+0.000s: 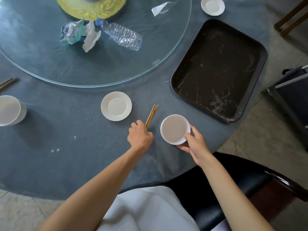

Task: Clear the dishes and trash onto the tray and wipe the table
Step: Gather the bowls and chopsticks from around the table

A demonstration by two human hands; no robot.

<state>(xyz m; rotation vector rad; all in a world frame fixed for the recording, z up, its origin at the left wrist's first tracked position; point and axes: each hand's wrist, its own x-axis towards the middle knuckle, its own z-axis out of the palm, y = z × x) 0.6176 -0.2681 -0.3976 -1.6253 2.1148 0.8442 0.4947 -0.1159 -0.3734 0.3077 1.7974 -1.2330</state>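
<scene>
1. Tray (218,70): your black tray sits on the blue-clothed table (66,147) at the far right, well beyond your right hand, its inner floor streaked with pale smears.
2. Your glass turntable (150,67) covers the middle of the table and carries the trash: a crushed clear bottle (120,35) with a blue cap, a second crumpled bottle (70,31) to its left, a wad of white tissue (90,39) between them, and a clear plastic wrapper (160,8) farther right.
3. Your white bowl (175,129) is near the table's front edge, just short of the tray's near corner. Your right hand (194,144) grips it at the near right rim, thumb hooked over the rim and fingers curled beneath. Whether the bowl is raised off the cloth you cannot tell.
4. Your small white plate (116,106) lies on the cloth to the left of the bowl, apart from both hands.
5. Your wooden chopsticks (152,115) lie between the plate and the bowl, pointing away from you. Your left hand (140,135) is curled over their near ends, fingers closed on them; the far ends stick out beyond your knuckles.
6. Another small white dish (212,5) sits at the far edge past the tray, a white bowl (10,110) stands at the left edge, and a second pair of chopsticks (8,82) lies behind it.
</scene>
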